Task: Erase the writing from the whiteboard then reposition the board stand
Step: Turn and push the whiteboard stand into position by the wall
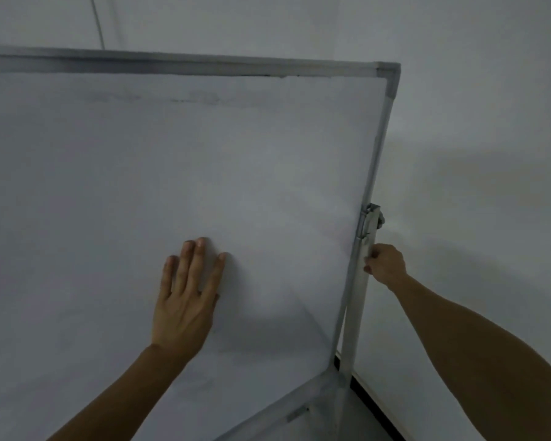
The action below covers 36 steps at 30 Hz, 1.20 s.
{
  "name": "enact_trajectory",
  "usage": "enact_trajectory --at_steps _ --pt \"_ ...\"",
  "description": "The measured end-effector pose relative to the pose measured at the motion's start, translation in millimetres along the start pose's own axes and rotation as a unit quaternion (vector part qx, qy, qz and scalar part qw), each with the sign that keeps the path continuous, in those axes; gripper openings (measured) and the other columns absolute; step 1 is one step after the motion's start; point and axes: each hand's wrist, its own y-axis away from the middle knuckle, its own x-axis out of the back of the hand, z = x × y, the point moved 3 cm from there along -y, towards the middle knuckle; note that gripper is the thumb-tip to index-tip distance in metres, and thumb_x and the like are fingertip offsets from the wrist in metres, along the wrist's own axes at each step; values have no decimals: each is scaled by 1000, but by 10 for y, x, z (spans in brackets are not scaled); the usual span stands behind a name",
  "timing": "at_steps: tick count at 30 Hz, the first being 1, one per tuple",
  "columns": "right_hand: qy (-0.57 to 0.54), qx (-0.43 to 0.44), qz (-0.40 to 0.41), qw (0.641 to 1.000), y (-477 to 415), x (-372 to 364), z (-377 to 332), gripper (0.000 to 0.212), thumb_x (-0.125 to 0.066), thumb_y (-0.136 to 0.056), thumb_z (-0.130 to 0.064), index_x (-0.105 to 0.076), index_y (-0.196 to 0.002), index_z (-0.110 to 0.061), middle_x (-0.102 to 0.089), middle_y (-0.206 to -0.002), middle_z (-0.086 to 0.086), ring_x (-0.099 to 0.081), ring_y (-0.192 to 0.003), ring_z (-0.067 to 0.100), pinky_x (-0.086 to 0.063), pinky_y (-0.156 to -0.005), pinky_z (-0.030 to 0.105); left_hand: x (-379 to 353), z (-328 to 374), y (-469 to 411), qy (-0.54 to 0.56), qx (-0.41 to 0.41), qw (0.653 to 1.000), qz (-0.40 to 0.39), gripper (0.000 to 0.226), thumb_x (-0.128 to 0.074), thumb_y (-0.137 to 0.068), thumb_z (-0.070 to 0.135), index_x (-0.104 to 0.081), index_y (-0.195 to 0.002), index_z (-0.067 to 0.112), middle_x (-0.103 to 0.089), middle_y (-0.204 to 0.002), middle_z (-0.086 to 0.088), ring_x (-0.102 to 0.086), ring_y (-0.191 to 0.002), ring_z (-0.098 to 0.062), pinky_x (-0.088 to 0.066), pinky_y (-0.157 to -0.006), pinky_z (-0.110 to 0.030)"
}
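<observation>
The whiteboard [172, 173] fills most of the view, its surface nearly blank with faint grey smudges [204, 98] near the top edge and a small dark speck at the far left. A grey metal frame [392, 81] runs around it. My left hand [185, 297] lies flat on the board's lower middle, fingers spread, holding nothing. My right hand [385, 264] is closed around the stand's upright post [358, 300] at the board's right edge, just below the pivot bracket [371, 221].
A plain white wall [474, 154] stands close behind and to the right of the board. A thin cable [97, 23] runs down the wall at the upper left. A dark skirting strip [376, 405] marks the wall's foot at the lower right.
</observation>
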Motion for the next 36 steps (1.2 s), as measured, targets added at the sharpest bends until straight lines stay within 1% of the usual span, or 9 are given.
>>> enact_trajectory --at_steps 5,11,14,17,21,25,27,31,36 --pt "87 41 -1 995 -524 -463 -320 19 -56 -90 -18 -62 -103 -5 -69 -97 16 -67 -88 33 -55 -81 43 -383 -276 -194 -32 13 999 -38 66 -47 -88 26 -28 -149 10 4 -161 -20 2 -149 -37 3 -122 -50" --pt "119 40 -2 992 -634 -856 -660 26 -52 -95 -18 -53 -116 -2 -63 -106 21 -61 -97 38 -42 -72 34 -628 -625 -292 -58 46 991 -108 96 -80 -69 6 -28 -151 10 -2 -160 -24 -4 -149 -40 -2 -121 -51" --pt "116 8 -12 993 -494 -1050 -571 32 -47 -96 -24 -53 -115 1 -62 -108 22 -61 -99 38 -47 -78 37 -552 -710 -290 -55 36 992 -111 85 -75 -73 4 -32 -147 7 -11 -159 -25 -10 -148 -40 -10 -120 -52" --pt "121 -48 -83 988 -203 -1357 -344 29 -53 -93 -26 -59 -102 1 -63 -91 17 -64 -81 32 -52 -69 35 -405 -765 -104 -28 57 992 -109 60 -62 -81 5 -44 -138 5 -30 -153 -27 -23 -144 -39 -18 -117 -50" --pt "114 -49 -284 951 430 -2069 -463 27 -60 -88 -20 -55 -70 -1 -63 -70 15 -65 -62 29 -50 -51 29 -127 -1137 488 -11 135 975 -179 44 -55 -82 17 -57 -125 6 -53 -137 -21 -49 -128 -37 -36 -107 -46" --pt "116 18 -404 907 1239 -2696 -939 28 -64 -85 -25 -63 -92 2 -69 -85 18 -70 -68 26 -54 -54 30 314 -1586 1093 2 241 947 -214 33 -65 -77 13 -64 -110 6 -66 -110 -14 -64 -99 -34 -51 -83 -43" --pt "115 86 -427 893 1665 -2935 -1327 26 -64 -84 -25 -66 -88 0 -70 -83 17 -71 -70 26 -55 -56 31 590 -1920 1363 -3 308 927 -216 32 -73 -77 9 -66 -108 4 -68 -103 -13 -66 -91 -34 -51 -79 -44" --pt "96 216 -445 864 2600 -3292 -2062 29 -63 -83 -29 -53 -60 -16 -60 -62 7 -72 -70 28 -43 -51 26 1122 -2591 1874 -21 433 880 -195 30 -67 -85 15 -65 -113 4 -68 -109 -15 -63 -98 -36 -48 -84 -45" --pt "49 286 -430 855 3965 -3885 -2915 36 -61 -84 -40 -68 -81 -5 -73 -78 9 -71 -67 21 -51 -60 31 1947 -3786 2773 -30 530 833 -154 34 -59 -92 24 -60 -121 7 -62 -122 -14 -61 -105 -34 -50 -89 -46"
